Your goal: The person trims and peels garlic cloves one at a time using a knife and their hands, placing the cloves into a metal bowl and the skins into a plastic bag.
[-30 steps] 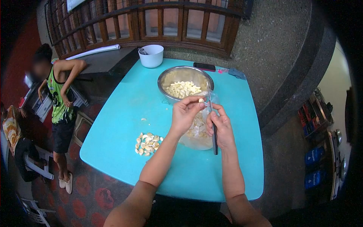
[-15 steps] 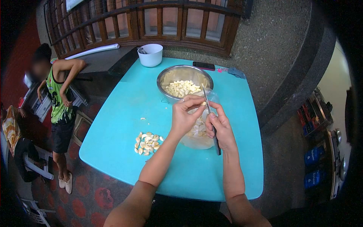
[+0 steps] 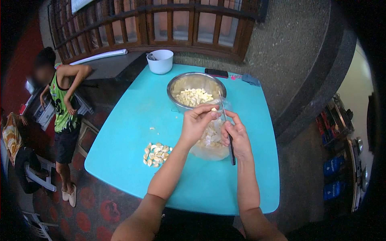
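Observation:
My left hand [image 3: 198, 123] pinches a small pale garlic clove [image 3: 214, 109] between thumb and fingertips. A knife [image 3: 230, 149] with a black handle is gripped in my right hand [image 3: 236, 134], its blade pointing up and away, just right of the clove. Below both hands lies a clear plastic bag [image 3: 211, 150] with papery skins in it. Behind them stands a steel bowl [image 3: 172, 93] holding many peeled cloves [image 3: 195, 97]. Unpeeled garlic cloves [image 3: 157, 154] form a loose pile on the turquoise table [image 3: 120, 140], left of my left forearm.
A white bowl [image 3: 161, 64] stands at the table's far left corner. Along the far edge lie a dark phone [image 3: 216, 73] and a blue cloth [image 3: 251, 78]. A person in a green top [image 3: 60, 100] stands left of the table; another person [image 3: 14, 138] is partly visible at the far left.
My hands have drawn slightly apart. The knife blade has shifted a little right, away from the clove, which stays pinched in my left hand.

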`<state>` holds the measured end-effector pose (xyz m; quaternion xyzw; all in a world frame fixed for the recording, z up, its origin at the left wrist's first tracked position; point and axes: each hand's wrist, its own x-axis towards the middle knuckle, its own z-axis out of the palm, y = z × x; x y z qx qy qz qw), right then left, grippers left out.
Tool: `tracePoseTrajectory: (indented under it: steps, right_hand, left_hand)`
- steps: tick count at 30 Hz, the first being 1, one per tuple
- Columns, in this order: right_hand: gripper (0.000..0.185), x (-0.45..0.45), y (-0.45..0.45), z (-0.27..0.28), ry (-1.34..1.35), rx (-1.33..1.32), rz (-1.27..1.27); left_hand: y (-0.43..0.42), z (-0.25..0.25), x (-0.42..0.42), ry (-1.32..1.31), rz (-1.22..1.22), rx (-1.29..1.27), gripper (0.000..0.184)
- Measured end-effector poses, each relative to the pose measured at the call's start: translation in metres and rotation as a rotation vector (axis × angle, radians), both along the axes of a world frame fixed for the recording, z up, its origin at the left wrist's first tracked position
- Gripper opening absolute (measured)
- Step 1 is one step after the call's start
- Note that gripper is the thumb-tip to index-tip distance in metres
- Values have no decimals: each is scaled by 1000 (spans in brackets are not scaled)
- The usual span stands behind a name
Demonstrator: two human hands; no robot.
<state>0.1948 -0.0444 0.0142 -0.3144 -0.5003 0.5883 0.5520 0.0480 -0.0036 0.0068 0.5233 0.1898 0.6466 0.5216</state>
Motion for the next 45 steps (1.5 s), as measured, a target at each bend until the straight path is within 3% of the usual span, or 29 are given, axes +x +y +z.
tracePoseTrajectory:
  steps: [4,10,28,34,45]
  right_hand:
    - [37,-2,-1,0,-57,20,-17]
    - [40,-1,-8,8,-54,16,98]
    - [33,3,-5,4,-8,-27,112]
    - [33,2,-4,3,53,-24,120]
    - [36,2,-4,1,39,-48,85]
  left_hand:
    - [1,0,-4,24,-81,-103,21]
    - [6,-6,-3,159,26,131,22]
    - [5,-8,-1,205,100,193,21]
    - [5,-7,4,29,5,-33,27]
    - [5,-5,-3,6,20,-66,28]
